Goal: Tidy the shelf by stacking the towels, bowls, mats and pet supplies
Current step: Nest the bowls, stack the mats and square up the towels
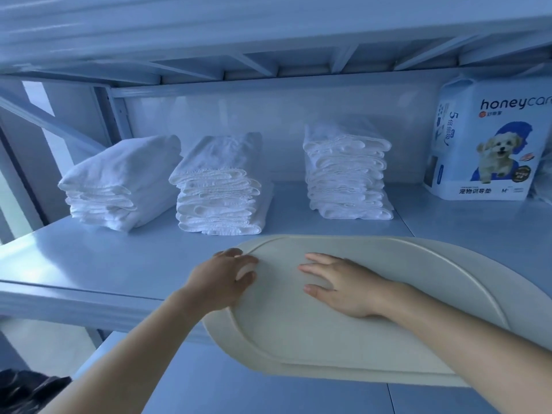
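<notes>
A large cream oval mat (418, 282) with a raised rim lies on the shelf board (104, 258), and its near half hangs out past the front edge. My left hand (221, 279) curls over the mat's left rim, fingers on top and thumb at the edge. My right hand (343, 283) lies flat, palm down, on the mat's middle. Behind stand three stacks of folded white towels: a leaning one at the left (119, 183), one in the middle (221, 186) and a taller one at the right (346, 171).
A white and blue pack of pet training pads (490, 138) with a dog picture stands at the back right. The upper shelf (268, 31) hangs close overhead. A lower board (239, 395) sits beneath. A dark object (27, 389) shows at the bottom left.
</notes>
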Motion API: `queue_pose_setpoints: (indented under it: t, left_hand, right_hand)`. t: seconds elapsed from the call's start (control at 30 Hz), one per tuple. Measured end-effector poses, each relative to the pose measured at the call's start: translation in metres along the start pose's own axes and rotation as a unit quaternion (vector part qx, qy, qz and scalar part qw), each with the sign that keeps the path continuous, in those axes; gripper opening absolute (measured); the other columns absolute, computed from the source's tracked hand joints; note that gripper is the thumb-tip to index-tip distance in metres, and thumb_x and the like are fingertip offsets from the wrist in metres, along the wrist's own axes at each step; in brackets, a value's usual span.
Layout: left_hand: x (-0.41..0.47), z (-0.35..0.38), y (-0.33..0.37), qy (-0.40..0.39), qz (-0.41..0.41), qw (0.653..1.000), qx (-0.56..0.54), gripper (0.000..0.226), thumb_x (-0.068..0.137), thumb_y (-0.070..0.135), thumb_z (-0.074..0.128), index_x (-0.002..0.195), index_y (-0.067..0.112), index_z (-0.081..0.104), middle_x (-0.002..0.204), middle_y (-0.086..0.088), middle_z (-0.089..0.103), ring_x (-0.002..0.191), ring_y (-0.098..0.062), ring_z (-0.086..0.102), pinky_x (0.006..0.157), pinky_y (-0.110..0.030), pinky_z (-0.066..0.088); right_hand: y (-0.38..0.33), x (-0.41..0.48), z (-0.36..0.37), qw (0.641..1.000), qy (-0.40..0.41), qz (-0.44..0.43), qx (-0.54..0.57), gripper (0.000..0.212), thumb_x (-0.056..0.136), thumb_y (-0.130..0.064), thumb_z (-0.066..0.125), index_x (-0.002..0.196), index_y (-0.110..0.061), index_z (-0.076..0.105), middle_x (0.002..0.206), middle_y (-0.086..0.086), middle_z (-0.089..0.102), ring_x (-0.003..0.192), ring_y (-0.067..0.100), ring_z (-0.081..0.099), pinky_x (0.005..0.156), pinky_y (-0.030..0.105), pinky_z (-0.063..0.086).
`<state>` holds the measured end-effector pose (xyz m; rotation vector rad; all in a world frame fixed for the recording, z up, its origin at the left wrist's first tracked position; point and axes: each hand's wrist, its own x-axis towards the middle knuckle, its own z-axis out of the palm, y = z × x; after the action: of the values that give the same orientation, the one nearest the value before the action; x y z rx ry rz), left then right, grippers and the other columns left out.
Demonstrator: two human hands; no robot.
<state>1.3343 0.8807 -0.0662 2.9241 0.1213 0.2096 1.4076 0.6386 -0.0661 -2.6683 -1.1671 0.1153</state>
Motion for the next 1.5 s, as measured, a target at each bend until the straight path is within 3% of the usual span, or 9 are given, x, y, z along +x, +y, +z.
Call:
queue_pose_setpoints:
  t: [0.17,0.43,0.63,0.8,0.9,1.07,1.3,1.4,1.5]
  left_hand:
    - [-0.011,-0.005,-0.006,0.0,-0.064,0.998,0.01,0.041,0.093,0.049,0.038,0.133,0.042,0.04,0.136,0.005,0.043,0.122,-0.02,0.044,0.091,-0.035,0.043]
    - [-0.001,-0.01,-0.001,0.026,-0.145,0.989,-0.021,0.074,0.084,0.051,0.056,0.142,0.018,0.024,0.12,-0.014,0.05,0.114,-0.033,0.046,0.09,-0.035,0.036]
    - [0.001,-0.001,0.004,0.094,-0.164,0.981,-0.038,0.062,0.079,0.043,0.063,0.129,0.016,0.038,0.115,-0.009,0.052,0.112,-0.031,0.047,0.089,-0.033,0.035]
    - [0.001,-0.007,0.013,0.114,-0.142,0.982,-0.053,0.042,0.079,0.019,0.06,0.12,0.017,0.05,0.117,-0.005,0.054,0.106,-0.028,0.053,0.074,-0.029,0.038]
    - [-0.001,-0.017,0.023,0.166,-0.109,0.974,-0.108,0.04,0.077,0.009,0.053,0.114,0.023,0.06,0.108,0.005,0.062,0.09,-0.017,0.055,0.068,-0.024,0.037]
    - [-0.002,-0.024,0.071,0.196,-0.061,0.965,-0.166,0.029,0.073,0.014,0.059,0.093,0.033,0.069,0.09,0.018,0.065,0.08,-0.01,0.06,0.062,-0.021,0.042]
    - [0.0,-0.004,0.13,0.155,-0.071,0.978,-0.122,0.024,0.07,0.015,0.064,0.087,0.029,0.073,0.091,0.008,0.071,0.086,-0.018,0.064,0.074,-0.025,0.05]
    - [-0.006,-0.006,0.132,0.164,-0.088,0.976,-0.11,0.019,0.07,0.018,0.064,0.083,0.031,0.071,0.087,0.011,0.071,0.081,-0.015,0.063,0.068,-0.023,0.048]
    - [-0.017,-0.01,0.128,0.17,-0.085,0.975,-0.113,0.01,0.073,0.024,0.066,0.076,0.034,0.069,0.077,0.018,0.068,0.071,-0.005,0.059,0.058,-0.014,0.039]
  right_hand:
    - [-0.003,0.006,0.005,1.0,0.026,0.007,-0.002,0.052,0.093,-0.052,0.039,0.141,-0.032,0.034,0.155,-0.011,0.016,0.141,0.007,0.017,0.116,0.029,0.015]
    - [0.024,-0.004,0.001,0.996,0.056,0.067,-0.007,0.052,0.092,-0.053,0.04,0.139,-0.03,0.039,0.152,-0.011,0.023,0.137,0.009,0.027,0.11,0.023,0.02]
    - [0.038,-0.018,0.002,0.994,0.071,0.088,-0.009,0.05,0.092,-0.054,0.04,0.137,-0.032,0.04,0.15,-0.014,0.025,0.136,0.007,0.029,0.108,0.023,0.023]
    - [0.045,-0.024,0.001,0.993,0.084,0.08,-0.004,0.051,0.091,-0.054,0.041,0.137,-0.033,0.039,0.15,-0.015,0.025,0.136,0.006,0.028,0.107,0.021,0.023]
    - [0.052,-0.027,-0.002,0.992,0.098,0.074,-0.001,0.05,0.09,-0.053,0.044,0.137,-0.034,0.04,0.149,-0.016,0.027,0.134,0.006,0.03,0.106,0.021,0.025]
    - [0.063,-0.035,-0.014,0.985,0.161,0.059,0.011,0.042,0.087,-0.041,0.055,0.128,-0.034,0.05,0.136,-0.015,0.045,0.123,0.007,0.045,0.098,0.025,0.039]
    - [0.048,-0.03,-0.026,0.977,0.211,-0.026,0.031,0.037,0.086,-0.031,0.061,0.122,-0.036,0.057,0.118,-0.009,0.062,0.109,0.016,0.057,0.089,0.029,0.045]
    - [0.034,-0.019,-0.024,0.975,0.209,-0.068,0.018,0.039,0.085,-0.031,0.062,0.123,-0.036,0.057,0.116,-0.007,0.062,0.105,0.018,0.057,0.087,0.03,0.044]
    - [0.023,-0.009,-0.023,0.967,0.237,-0.094,0.025,0.027,0.086,-0.032,0.063,0.112,-0.029,0.067,0.111,-0.005,0.064,0.1,0.021,0.058,0.085,0.032,0.043]
